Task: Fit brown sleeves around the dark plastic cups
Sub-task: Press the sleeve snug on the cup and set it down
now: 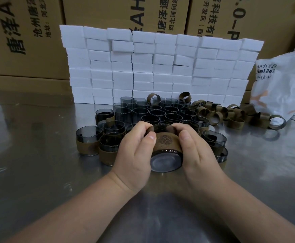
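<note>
A dark plastic cup [166, 162] lies tilted with its base toward me, held between both hands above the steel table. A brown sleeve [167, 142] with a stamped round pattern wraps its middle. My left hand [134, 151] grips the cup and sleeve from the left, thumb on the sleeve's upper edge. My right hand [195, 149] grips them from the right in the same way. Behind stand several bare dark cups [153, 113]. To the left, sleeved cups [88, 142] stand upright. A heap of loose brown sleeves [231, 113] lies at the right.
A wall of white foam blocks [160, 67] stands behind the cups, with cardboard boxes [25, 37] behind it. A white printed plastic bag [283, 85] sits at the far right. The steel table [38, 172] reflects the light.
</note>
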